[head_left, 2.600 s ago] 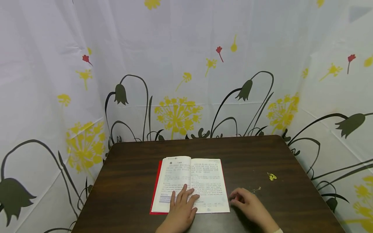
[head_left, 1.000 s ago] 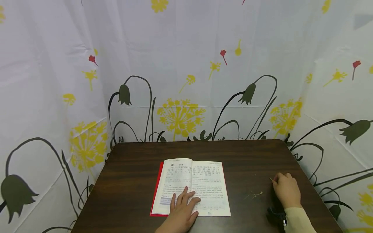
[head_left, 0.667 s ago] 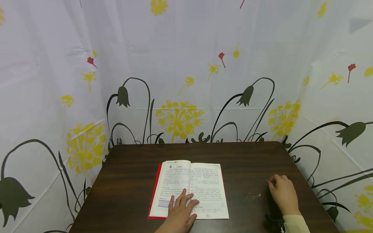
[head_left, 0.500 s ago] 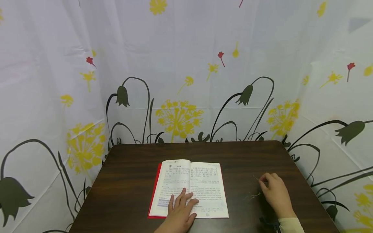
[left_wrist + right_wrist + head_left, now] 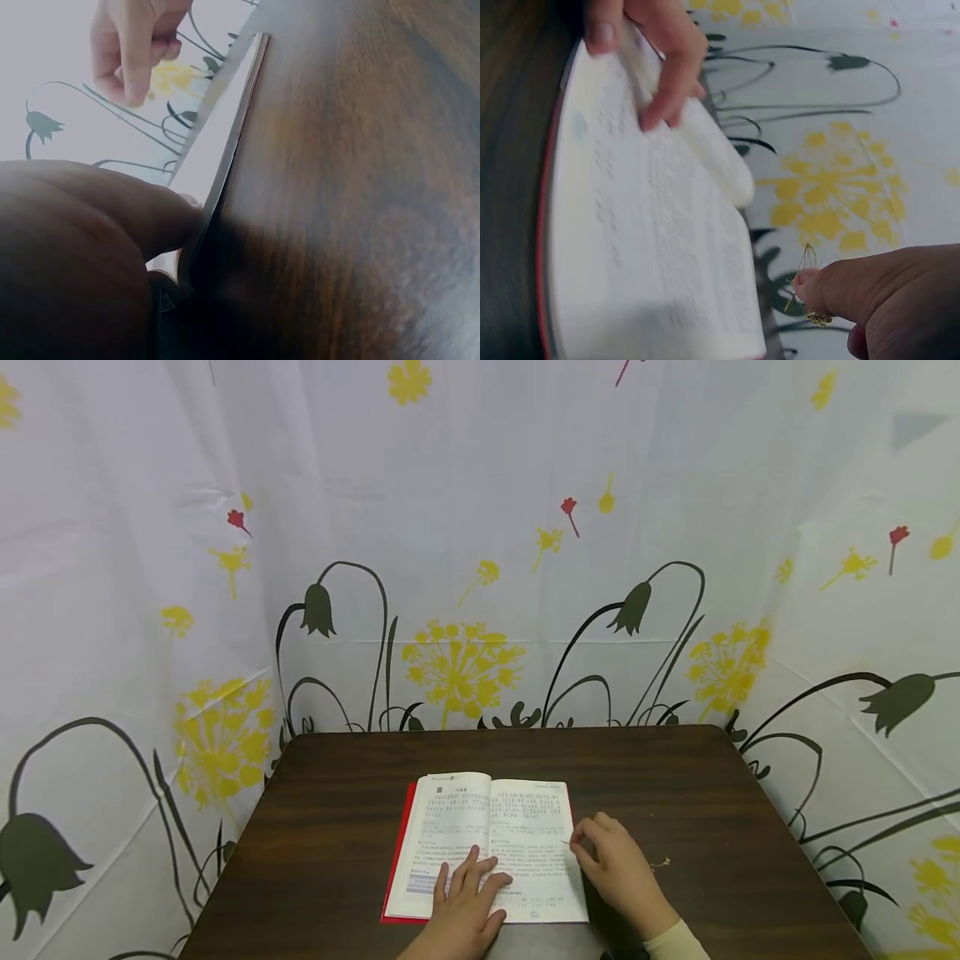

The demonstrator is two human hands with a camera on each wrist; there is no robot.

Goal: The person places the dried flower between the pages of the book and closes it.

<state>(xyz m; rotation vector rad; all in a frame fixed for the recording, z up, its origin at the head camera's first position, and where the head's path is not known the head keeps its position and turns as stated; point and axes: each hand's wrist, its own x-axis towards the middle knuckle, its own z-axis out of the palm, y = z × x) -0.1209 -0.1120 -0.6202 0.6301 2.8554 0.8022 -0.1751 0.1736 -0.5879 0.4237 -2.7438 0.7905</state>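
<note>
An open book (image 5: 457,814) with a red cover lies on the dark wooden table (image 5: 675,777). My left hand (image 5: 471,881) presses flat on its lower pages near the spine, fingers straight; they also show in the right wrist view as the left hand's fingers (image 5: 649,45) on the book (image 5: 652,225). My right hand (image 5: 592,847) hovers at the right page's outer edge. It pinches a small dried yellow flower (image 5: 806,296) by its thin stem between the fingertips (image 5: 817,289). In the left wrist view the right hand (image 5: 131,45) hangs above the book's edge (image 5: 225,142).
A tiny dried sprig (image 5: 660,863) lies on the table to the right of the book. White curtains (image 5: 480,568) printed with yellow and dark flowers close in the table on three sides.
My right hand went to the table's right side, took up the yellow flower there, and has brought it left to the book's right page. The left hand has stayed on the book.
</note>
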